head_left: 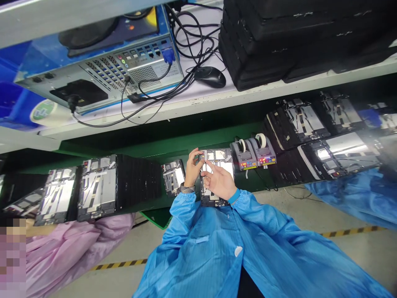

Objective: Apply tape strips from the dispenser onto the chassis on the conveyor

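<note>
An opened tablet [228, 166] with its inner parts showing lies in front of me, and both hands are over it. At its upper left corner my left hand [193, 170] has thumb and fingertips drawn together in a pinch; anything between them is too small to make out. My right hand [219, 182] hovers over the middle of the tablet, palm partly turned up. Its index finger stretches toward the left fingertips, and the other fingers are loosely bent and apart. My hands hide part of the tablet's left side and middle.
Two tape dispensers [253, 154] stand right of the tablet. Another opened tablet [173, 177] lies to the left. Tablet stacks [98, 184] [305, 120] line both sides. A shelf holds a computer case [124, 70], mouse [211, 77] and black trays [297, 41]. Co-workers' sleeves [77, 244] [350, 190] flank me.
</note>
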Demonstrator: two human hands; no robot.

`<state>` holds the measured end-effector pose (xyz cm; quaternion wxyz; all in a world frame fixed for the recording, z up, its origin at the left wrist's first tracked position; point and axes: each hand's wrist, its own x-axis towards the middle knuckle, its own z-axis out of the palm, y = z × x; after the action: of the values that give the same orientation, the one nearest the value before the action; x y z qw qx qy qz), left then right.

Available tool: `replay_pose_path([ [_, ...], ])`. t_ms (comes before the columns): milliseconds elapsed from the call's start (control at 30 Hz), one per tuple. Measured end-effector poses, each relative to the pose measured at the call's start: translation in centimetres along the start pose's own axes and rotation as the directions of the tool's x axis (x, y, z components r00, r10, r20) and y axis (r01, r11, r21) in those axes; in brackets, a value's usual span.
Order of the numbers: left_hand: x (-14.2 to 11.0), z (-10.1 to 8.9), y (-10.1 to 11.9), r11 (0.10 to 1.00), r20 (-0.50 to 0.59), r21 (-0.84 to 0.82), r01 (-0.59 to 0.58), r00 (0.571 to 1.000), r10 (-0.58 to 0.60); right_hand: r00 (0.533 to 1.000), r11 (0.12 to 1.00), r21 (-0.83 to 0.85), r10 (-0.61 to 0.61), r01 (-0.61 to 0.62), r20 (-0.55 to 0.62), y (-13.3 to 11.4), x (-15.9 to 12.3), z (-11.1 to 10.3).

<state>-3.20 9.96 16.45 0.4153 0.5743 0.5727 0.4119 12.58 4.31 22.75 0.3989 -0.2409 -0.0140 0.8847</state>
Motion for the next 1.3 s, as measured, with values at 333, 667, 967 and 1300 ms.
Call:
replay_pose_path([
  [333,0.10,-0.38,0.20,0.999,0.035,0.036,-0.041,0.999,0.040,1.000,0.999,0.032,0.005,-0.005,0.008,0.14,0.08,-0.22],
  [667,0.15,-0.57,0.53,0.996,0.050,0.069,-0.054,0.997,0.051,1.000,1.000,0.026,-0.011,0.011,0.012,0.25,0.01,-0.09],
  [967,0.25,-0.65,0.04,0.994,0.052,0.052,-0.098,0.994,0.096,1.000,0.998,0.058,0.003,-0.005,0.029,0.15,0.08,-0.36],
  [1300,0.45,-0.98,-0.15,0.984,0.071,0.116,-0.135,0.989,0.127,0.999,0.999,-0.002,0.036,-0.036,-0.026,-0.12,-0.11,-0.52],
])
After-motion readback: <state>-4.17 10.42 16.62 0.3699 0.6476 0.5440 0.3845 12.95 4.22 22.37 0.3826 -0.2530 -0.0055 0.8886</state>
